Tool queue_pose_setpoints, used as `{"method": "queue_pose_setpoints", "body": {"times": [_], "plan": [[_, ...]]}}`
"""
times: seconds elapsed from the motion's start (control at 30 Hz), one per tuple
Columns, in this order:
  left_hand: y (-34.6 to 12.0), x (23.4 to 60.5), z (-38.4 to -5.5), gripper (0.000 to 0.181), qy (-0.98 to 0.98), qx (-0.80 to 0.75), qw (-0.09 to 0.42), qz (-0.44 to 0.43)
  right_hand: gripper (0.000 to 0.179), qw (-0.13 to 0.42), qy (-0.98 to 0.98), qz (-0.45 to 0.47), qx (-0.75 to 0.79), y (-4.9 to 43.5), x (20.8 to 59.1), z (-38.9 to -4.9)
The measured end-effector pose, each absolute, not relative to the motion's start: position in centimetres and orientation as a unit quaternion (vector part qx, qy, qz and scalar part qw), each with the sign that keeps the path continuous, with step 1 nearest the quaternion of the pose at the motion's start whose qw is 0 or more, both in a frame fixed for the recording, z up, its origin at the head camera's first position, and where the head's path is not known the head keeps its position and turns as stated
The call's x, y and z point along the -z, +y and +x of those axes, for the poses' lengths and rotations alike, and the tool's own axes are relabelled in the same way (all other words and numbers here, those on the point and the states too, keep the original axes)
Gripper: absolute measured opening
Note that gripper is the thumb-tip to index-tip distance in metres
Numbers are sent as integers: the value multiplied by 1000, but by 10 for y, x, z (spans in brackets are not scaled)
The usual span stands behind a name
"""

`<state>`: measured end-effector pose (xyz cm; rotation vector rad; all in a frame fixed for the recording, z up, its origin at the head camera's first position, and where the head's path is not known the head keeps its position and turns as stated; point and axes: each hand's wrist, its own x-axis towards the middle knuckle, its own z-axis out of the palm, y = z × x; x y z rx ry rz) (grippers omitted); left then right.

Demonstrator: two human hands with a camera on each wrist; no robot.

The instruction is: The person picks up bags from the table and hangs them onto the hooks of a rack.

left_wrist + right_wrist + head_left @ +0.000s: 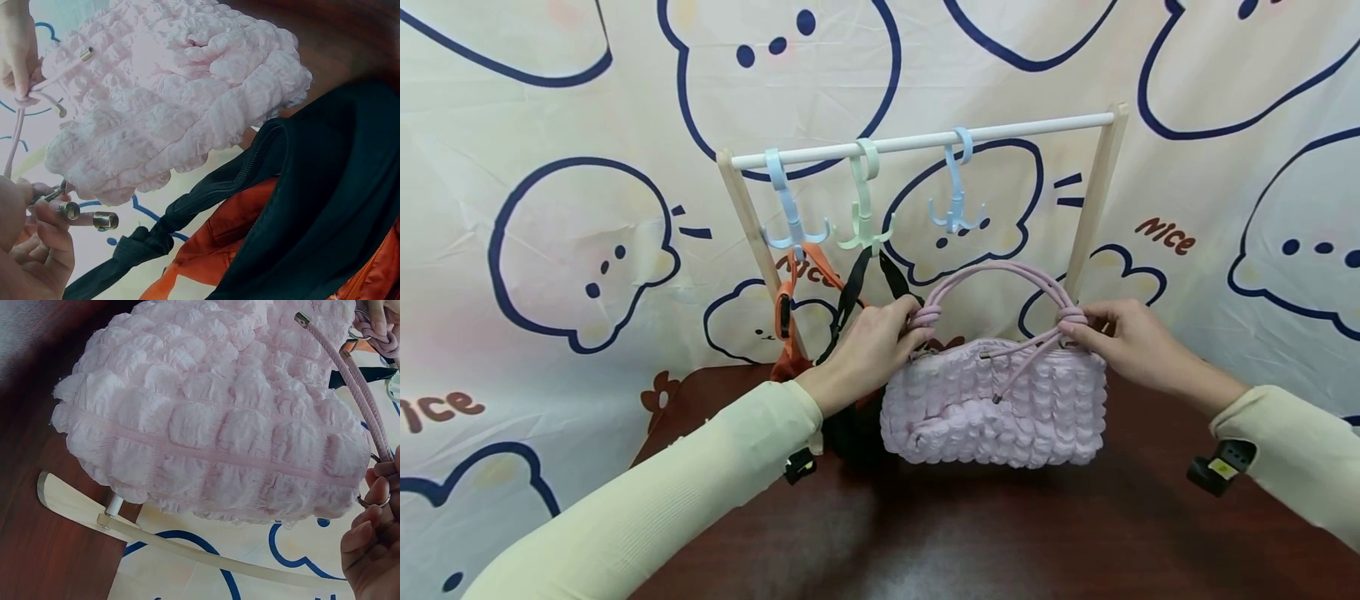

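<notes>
A pink puffy handbag with looped cord handles is held up in front of the rack. My left hand pinches the knotted base of the handles on the left. On the other side, my right hand grips the right knot. In the left wrist view, metal cord ends stick out beside the left fingers. The right wrist view shows the bag's end panel with the right fingers curled at a metal ring.
A rack with a white rod carries a blue hook, a green hook and another blue hook. Orange straps and a black bag hang at the left. Below lies a dark wooden table.
</notes>
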<state>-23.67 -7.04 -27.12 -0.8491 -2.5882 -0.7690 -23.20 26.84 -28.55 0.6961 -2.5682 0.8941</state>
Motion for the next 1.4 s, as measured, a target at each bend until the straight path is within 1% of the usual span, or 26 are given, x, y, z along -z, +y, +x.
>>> {"method": "queue_pose_setpoints", "body": {"times": [0.23,0.53,0.83,1.1,1.4], "plan": [[-73,268,-237,18,-898,285,155,-297,17,172,-896,250,-325,266,283,-236],[-74,264,-238,18,-896,280,178,-296,20,171,-894,246,-332,263,275,-239],[-74,259,-238,20,-890,286,207,-289,19,185,-885,266,-334,260,268,-244],[-75,254,-239,20,-886,301,211,-282,20,178,-889,246,-342,254,262,-245],[-76,250,-238,20,-884,308,223,-271,22,188,-891,227,-346,246,255,-248]]}}
